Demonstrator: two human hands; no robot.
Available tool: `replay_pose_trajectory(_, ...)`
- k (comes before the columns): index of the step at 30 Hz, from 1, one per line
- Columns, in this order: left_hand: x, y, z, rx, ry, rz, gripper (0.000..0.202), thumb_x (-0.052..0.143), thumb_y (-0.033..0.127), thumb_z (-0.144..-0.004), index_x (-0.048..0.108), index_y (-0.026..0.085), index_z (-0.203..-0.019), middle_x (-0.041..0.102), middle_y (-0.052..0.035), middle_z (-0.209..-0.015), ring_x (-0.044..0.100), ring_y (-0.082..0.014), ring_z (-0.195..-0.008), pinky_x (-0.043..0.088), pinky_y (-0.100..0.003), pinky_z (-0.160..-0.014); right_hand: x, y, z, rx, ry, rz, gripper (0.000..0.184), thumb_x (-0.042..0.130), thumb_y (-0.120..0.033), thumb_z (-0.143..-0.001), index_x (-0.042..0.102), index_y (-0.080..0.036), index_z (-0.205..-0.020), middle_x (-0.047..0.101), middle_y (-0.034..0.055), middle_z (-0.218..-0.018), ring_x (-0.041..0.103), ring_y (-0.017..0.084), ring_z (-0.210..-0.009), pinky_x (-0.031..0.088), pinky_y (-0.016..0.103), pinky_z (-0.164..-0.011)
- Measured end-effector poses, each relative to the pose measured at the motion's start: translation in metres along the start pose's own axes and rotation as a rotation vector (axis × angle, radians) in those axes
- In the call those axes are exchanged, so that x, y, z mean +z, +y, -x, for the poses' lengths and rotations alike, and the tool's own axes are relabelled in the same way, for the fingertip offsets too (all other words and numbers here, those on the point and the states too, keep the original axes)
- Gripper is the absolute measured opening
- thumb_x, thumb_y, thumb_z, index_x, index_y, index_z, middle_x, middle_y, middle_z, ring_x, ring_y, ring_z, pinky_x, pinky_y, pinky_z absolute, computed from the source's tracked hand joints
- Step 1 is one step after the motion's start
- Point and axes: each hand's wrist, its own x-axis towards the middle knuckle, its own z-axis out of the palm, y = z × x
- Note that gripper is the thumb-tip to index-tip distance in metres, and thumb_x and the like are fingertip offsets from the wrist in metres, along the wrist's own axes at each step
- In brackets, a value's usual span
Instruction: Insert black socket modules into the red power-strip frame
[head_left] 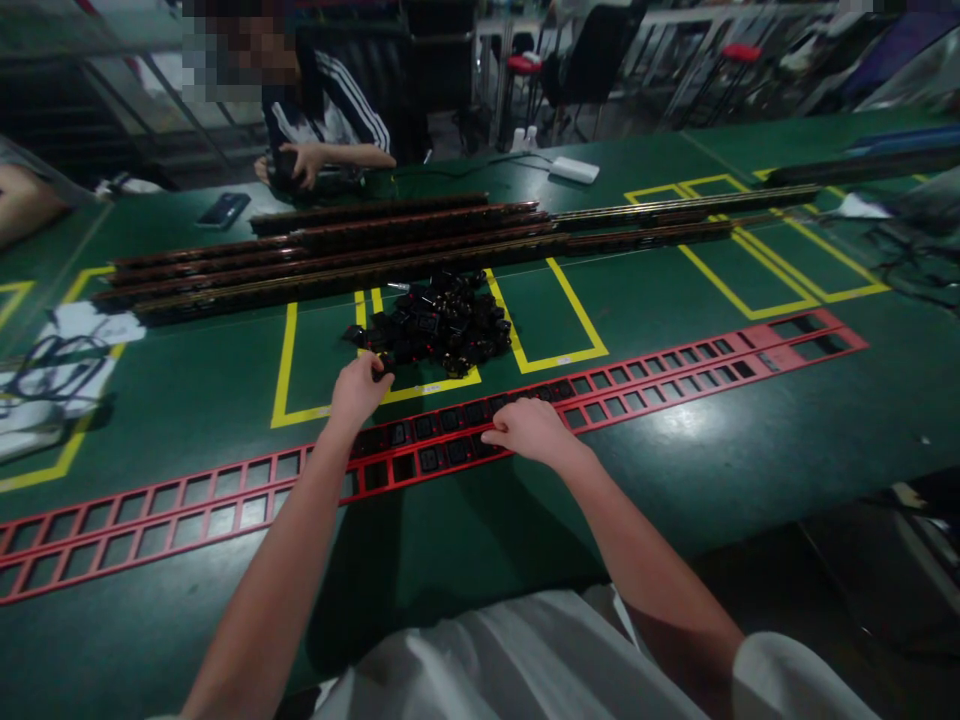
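A long red frame with two rows of square cut-outs lies across the green table. Several black sockets fill cut-outs near its middle. My right hand rests on the frame, fingers curled and pressing on a black socket in the near row. My left hand reaches past the frame to the near edge of a heap of loose black sockets and pinches one socket between its fingertips.
Long dark strips lie stacked behind the heap. Yellow tape rectangles mark the table. Another person sits across, hands on a dark object. A phone, a white box and cables lie around.
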Motion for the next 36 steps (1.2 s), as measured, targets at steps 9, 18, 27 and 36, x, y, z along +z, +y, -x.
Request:
replay_pose_trajectory(9,-0.015,0.007,0.062,0.233,0.093,0.24,0.046,0.066,0.028,-0.084,0.06,0.019,-0.129,0.064,-0.0107,-0.12,0.065,-0.0263,-0.112,0.054,-0.043,-0.102,-0.002,0.0,-0.001,-0.003,-0.007,0.013,0.044,0.059,-0.06,-0.1,0.079,-0.023,-0.085,0.078,0.0081,-0.096,0.073,0.024,-0.092,0.047,0.029,-0.076)
replay_pose_trajectory(18,-0.029,0.005,0.13,0.362,-0.057,0.304,0.041,0.06,0.022,-0.088,0.062,0.022,-0.13,0.062,-0.009,-0.124,0.062,-0.025,-0.118,0.053,-0.043,-0.105,0.0,0.001,-0.004,-0.001,-0.004,0.019,0.044,0.059,-0.059,-0.099,0.079,-0.024,-0.084,0.078,0.0073,-0.095,0.073,0.025,-0.091,0.047,0.03,-0.075)
replay_pose_trajectory(27,-0.021,0.007,0.148,0.434,-0.242,0.072,0.054,0.058,0.007,-0.078,0.064,0.021,-0.13,0.066,-0.0101,-0.124,0.061,-0.0292,-0.117,0.054,-0.05,-0.105,-0.002,0.0,-0.004,0.001,-0.02,0.034,0.045,0.059,-0.061,-0.099,0.08,-0.024,-0.086,0.078,0.0078,-0.097,0.073,0.024,-0.092,0.047,0.028,-0.076)
replay_pose_trajectory(36,-0.024,0.011,0.145,0.442,-0.284,-0.044,0.056,0.059,0.009,-0.081,0.066,0.023,-0.135,0.064,-0.0105,-0.12,0.061,-0.0297,-0.112,0.056,-0.048,-0.1,0.0,0.0,-0.004,-0.004,0.001,0.012,0.043,0.06,-0.059,-0.099,0.079,-0.023,-0.083,0.078,0.0071,-0.094,0.072,0.024,-0.089,0.046,0.028,-0.074)
